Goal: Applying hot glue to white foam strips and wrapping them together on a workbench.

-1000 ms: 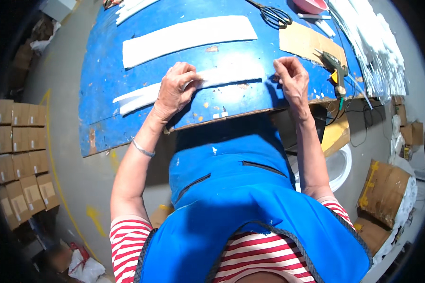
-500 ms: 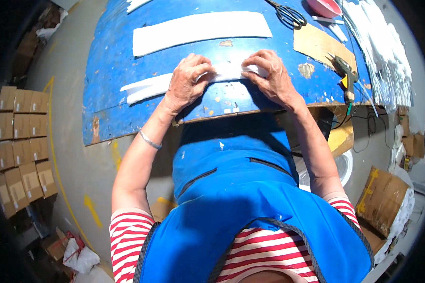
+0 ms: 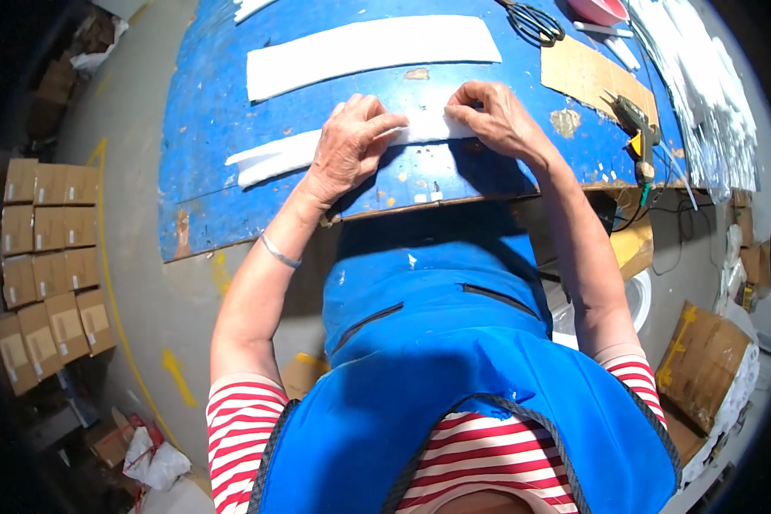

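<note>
A long, soft white padding strip [image 3: 278,159] lies folded lengthwise along the near part of the blue table, its left end splitting into two layers. My left hand [image 3: 349,146] bends over its middle, fingers curled and thumb and fingertips pressed together on the fold. Farther right, my right hand [image 3: 499,120] pinches the strip's edge between thumb and fingers, which partly hide that end. Beyond both hands, a second white padding strip [image 3: 373,56] lies flat and apart from the folded one.
Black-handled scissors [image 3: 535,23], a pink bowl [image 3: 600,10], a cardboard piece [image 3: 593,73] and a glue gun [image 3: 636,128] rest on the blue table [image 3: 206,171]. White strips [image 3: 702,94] pile up at the right. Cartons [image 3: 51,231] stand stacked on the floor at left.
My right hand has shifted slightly up along the strip and its fingers have closed to a pinch. My left hand's thumb and fingers have moved a little rightward on the fold.
</note>
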Tool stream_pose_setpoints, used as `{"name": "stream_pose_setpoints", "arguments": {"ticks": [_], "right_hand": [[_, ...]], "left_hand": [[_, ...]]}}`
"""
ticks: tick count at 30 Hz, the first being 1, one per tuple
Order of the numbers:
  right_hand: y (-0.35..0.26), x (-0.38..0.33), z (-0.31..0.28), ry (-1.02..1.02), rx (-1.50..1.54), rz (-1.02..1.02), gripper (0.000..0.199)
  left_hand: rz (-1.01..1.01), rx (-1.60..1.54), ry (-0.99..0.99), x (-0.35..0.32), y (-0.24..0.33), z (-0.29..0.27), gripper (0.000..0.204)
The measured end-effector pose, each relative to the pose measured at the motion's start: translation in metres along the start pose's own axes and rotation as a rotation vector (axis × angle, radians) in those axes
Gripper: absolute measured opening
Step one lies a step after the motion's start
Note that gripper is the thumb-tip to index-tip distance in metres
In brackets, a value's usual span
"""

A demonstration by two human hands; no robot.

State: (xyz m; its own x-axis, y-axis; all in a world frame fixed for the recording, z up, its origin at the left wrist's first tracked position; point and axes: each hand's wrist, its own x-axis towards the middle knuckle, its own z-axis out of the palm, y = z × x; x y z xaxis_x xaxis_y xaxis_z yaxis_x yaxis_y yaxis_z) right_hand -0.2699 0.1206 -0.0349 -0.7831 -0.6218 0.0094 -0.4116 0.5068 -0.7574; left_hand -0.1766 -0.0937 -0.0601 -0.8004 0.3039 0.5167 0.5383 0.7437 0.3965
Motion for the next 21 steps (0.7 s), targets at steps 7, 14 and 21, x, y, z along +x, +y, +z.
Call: {"name": "stream_pose_setpoints", "arguments": {"ticks": [7, 14, 21], "right_hand": [[-0.002, 0.016, -0.005, -0.058, -0.067, 0.043, 0.029], [-0.001, 0.017, -0.002, 0.015, -0.075, 0.054, 0.026], [0.001, 0.014, -0.012, -0.071, -0.090, 0.089, 0.031]], "left_hand": [[0.016, 0.042, -0.038, 0.000, 0.001, 0.001, 0.036], [0.029, 0.025, -0.014, -0.001, 0.000, 0.001, 0.033], [0.000, 0.008, 0.015, 0.001, 0.003, -0.001, 0.028]]}}
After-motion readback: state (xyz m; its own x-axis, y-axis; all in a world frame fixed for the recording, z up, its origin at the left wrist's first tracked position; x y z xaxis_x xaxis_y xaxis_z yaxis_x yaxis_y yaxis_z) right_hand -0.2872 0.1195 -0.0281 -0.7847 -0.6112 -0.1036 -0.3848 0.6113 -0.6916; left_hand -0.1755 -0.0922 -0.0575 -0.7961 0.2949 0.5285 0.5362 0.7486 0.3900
